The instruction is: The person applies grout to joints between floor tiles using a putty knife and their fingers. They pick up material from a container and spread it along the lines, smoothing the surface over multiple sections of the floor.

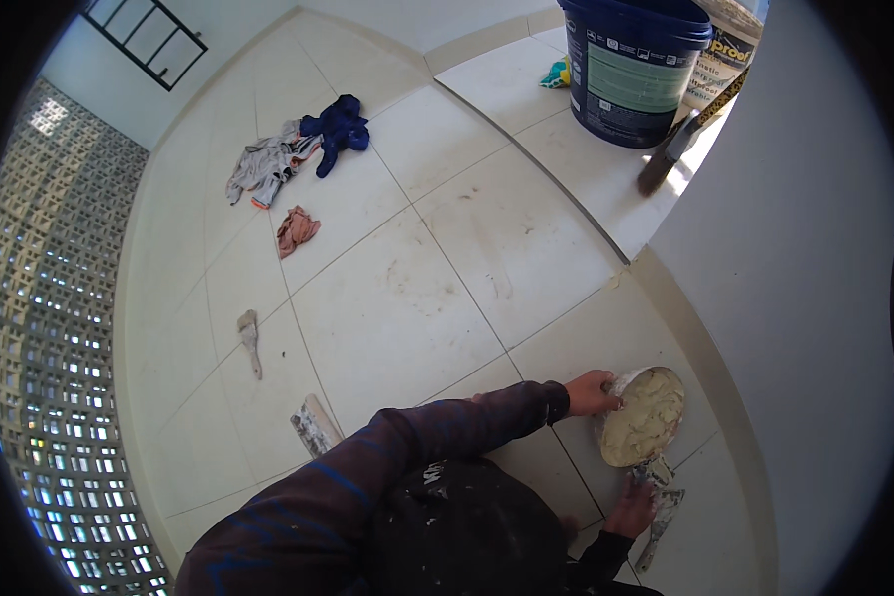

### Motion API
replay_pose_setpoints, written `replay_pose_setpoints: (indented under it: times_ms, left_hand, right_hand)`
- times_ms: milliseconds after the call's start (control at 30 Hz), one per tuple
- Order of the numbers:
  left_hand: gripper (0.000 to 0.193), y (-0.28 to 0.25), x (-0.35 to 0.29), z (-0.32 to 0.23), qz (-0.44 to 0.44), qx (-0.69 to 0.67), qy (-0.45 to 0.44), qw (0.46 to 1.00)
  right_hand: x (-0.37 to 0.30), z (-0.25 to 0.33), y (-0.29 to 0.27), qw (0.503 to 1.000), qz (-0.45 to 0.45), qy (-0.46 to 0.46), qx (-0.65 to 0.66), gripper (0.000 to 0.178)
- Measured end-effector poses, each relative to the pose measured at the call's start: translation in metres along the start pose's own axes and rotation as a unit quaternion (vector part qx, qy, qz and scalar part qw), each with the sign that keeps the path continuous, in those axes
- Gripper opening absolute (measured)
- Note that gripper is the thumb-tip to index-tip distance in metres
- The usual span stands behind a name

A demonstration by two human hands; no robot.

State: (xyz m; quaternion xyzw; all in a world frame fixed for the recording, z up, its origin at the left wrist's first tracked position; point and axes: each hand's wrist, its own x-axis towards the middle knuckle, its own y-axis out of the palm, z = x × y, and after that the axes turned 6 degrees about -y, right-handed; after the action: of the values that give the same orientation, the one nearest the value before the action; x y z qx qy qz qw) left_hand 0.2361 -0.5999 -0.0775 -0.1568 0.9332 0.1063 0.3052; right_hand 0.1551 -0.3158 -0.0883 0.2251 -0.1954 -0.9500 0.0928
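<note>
My left hand [592,393] grips the near-left rim of a round container [607,456], which tilts so that its mouth shows. Thick cream-coloured putty [646,417] fills it. Just below the container, my right hand [630,509] is closed round a putty knife [654,470]; its putty-smeared blade is at the container's lower edge. The knife's handle is mostly hidden in my fingers. A second scraper [663,526], stained with dried putty, lies on the tiles right beside my right hand.
On the raised step stand a dark blue bucket [626,94], a white tub [733,45] and a brush [666,159]. Crumpled clothes [278,164], a reddish rag [297,230], a paintbrush [251,343] and a wide scraper [315,427] lie on the floor. A white wall [805,248] rises at right.
</note>
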Motion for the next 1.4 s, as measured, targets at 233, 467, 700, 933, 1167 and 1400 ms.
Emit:
replay_pose_setpoints:
  times_ms: [233, 467, 700, 933, 1167, 1400]
  left_hand:
    - [0.038, 0.001, -0.013, 0.027, 0.013, -0.162, -0.012, 0.987]
    - [0.036, -0.027, -0.074, 0.022, -0.002, -0.273, 0.01, 0.962]
    - [0.033, -0.121, -0.156, 0.02, -0.118, -0.304, 0.064, 0.943]
    - [0.032, -0.24, -0.221, -0.021, -0.281, -0.244, 0.095, 0.923]
    - [0.045, -0.353, -0.211, 0.043, -0.324, -0.297, 0.11, 0.891]
    - [0.057, -0.429, -0.19, 0.078, -0.235, -0.326, 0.136, 0.906]
  right_hand:
    - [-0.005, 0.009, 0.0, 1.0, 0.022, 0.011, -0.002, 0.025]
    - [0.0, 0.031, 0.035, 0.996, 0.081, -0.018, -0.024, 0.028]
    - [0.009, 0.033, 0.089, 0.992, 0.101, 0.03, -0.064, 0.032]
    - [0.028, 0.037, 0.121, 0.944, 0.249, 0.069, -0.207, 0.033]
    - [0.029, -0.002, 0.127, 0.897, 0.257, 0.095, -0.347, 0.03]
    - [0.021, 0.051, 0.206, 0.801, 0.273, 0.06, -0.53, 0.027]
